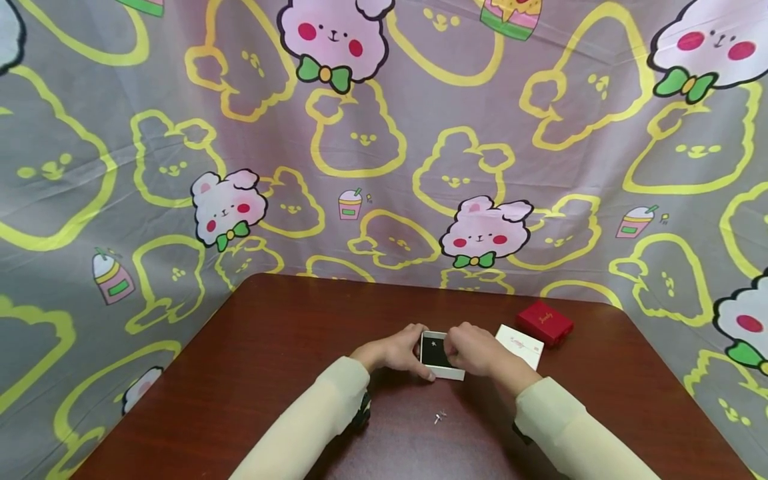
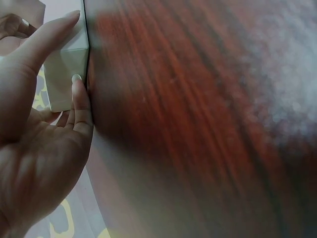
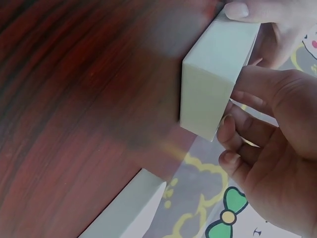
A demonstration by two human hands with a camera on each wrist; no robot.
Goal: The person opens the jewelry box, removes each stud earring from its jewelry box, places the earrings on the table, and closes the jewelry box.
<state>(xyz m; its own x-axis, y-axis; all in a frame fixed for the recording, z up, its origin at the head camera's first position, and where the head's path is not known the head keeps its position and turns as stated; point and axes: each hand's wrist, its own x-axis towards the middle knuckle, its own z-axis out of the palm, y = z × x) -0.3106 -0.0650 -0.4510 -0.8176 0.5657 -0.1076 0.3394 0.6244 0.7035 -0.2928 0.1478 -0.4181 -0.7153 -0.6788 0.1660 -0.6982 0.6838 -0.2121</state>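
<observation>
A small white open box [image 1: 444, 373] with a black insert [image 1: 433, 357] sits on the table, and a tiny silvery star-shaped piece [image 1: 434, 344] shows on the insert. My left hand [image 1: 401, 349] grips the box from its left, thumb along the near wall [image 2: 67, 74] and fingers behind. Over the box's right part is my right hand [image 1: 477, 350], fingers curled, with fingertips at the opening. Whatever lies between those fingertips is hidden, also in the right wrist view, where the curled fingers [image 3: 242, 134] show beside the box wall [image 3: 208, 94].
Several tiny silvery pieces [image 1: 440, 417] lie on the dark wooden table [image 1: 288, 333] nearer me. A white lid with pink lettering [image 1: 519, 344] lies right of the hands, and a red box [image 1: 545, 323] stands behind it. A patterned cloth [image 1: 384, 200] hangs behind the table.
</observation>
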